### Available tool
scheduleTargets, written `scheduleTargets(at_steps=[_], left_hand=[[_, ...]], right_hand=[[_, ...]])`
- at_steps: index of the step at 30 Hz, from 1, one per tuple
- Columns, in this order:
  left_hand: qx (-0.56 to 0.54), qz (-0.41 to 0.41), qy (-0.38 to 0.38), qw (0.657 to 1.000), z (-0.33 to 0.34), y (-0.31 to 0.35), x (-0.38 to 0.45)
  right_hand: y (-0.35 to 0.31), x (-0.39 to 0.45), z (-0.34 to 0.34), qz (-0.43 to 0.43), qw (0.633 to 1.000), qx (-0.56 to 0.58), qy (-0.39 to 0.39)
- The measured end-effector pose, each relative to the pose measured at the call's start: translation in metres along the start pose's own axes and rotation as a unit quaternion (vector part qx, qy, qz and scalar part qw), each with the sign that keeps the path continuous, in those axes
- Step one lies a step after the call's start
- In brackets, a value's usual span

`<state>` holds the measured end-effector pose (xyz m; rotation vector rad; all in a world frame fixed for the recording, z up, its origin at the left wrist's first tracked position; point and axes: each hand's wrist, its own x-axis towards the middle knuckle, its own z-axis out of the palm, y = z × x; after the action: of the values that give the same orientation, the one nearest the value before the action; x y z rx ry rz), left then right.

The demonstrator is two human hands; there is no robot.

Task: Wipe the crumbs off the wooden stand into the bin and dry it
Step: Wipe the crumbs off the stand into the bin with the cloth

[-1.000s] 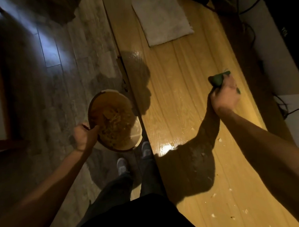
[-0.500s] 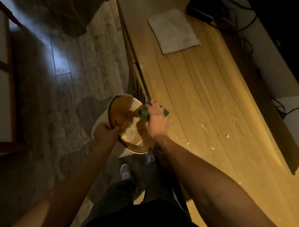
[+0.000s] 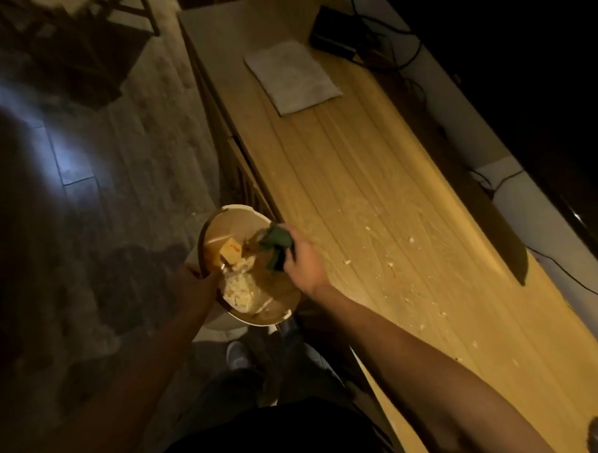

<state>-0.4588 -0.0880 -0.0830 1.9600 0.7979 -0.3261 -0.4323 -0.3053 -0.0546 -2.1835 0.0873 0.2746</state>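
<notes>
We judge the wiping partly done. Our right hand (image 3: 304,260), fingers clamped on the green cloth (image 3: 274,246), sits at the wooden stand (image 3: 374,175) edge over the bin (image 3: 248,266). Our left hand (image 3: 194,282) grips the bin's rim. Crumbs (image 3: 391,264) remain on the surface (drying with the grey towel (image 3: 291,76), beyond the bin, comes later).

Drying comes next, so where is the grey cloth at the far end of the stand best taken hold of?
Probably the grey cloth's near corner, pinched from above: it lies flat and spread on the wooden stand, nothing on it. The right hand must first drop the green rag.
</notes>
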Motion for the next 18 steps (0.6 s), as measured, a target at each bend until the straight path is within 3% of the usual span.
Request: scheduleTargets(at_steps=[4,7,13,18], left_hand=[[-0.027,-0.022,-0.017,0.999,0.006,-0.006,0.001],[-0.018,-0.008,0.021,1.0,0.011,-0.011,-0.006],[0.056,-0.062,0.11,0.99,0.02,-0.019,-0.014],[0.065,-0.049,0.14,0.987,0.031,-0.019,-0.014]], right_hand=[[0.034,0.02,-0.082,0.046,0.985,0.014,0.167],[0.076,0.047,-0.154,0.103,0.969,-0.036,0.223],[0.168,0.104,-0.281,0.229,0.934,-0.111,0.252],[0.23,0.135,-0.325,0.278,0.918,-0.174,0.223]])
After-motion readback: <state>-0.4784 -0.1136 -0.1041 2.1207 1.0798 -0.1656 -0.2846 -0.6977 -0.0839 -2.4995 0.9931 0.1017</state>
